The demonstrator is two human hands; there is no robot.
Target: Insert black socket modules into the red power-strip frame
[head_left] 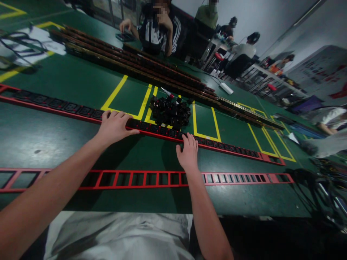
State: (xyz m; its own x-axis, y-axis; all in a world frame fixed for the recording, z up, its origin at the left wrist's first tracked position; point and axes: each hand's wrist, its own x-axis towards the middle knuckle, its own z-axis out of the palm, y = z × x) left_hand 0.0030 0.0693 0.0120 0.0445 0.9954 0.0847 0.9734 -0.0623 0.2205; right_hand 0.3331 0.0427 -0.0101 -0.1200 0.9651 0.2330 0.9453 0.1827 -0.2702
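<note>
A long red power strip (162,133) lies slantwise across the table, its openings fitted with black sockets (71,107). My left hand (115,126) grips the strip left of centre, fingers over the far edge and thumb along the near side. Further right, my right hand (188,150) grips the same strip, with its fingertips on the top and far edge and the thumb on the near side. Just beyond the strip, between my hands, sits a pile of loose black sockets (172,112). Nearer my body lies a second red frame (141,180) with open slots, partly hidden under both forearms.
Several long dark metal rails (130,65) lie across the back of the green table (81,77). A red-and-white pen (167,92) rests behind the sockets. Cables (21,47) lie at far left, more cables (330,195) at right. A person (157,29) sits opposite, holding a phone (125,37).
</note>
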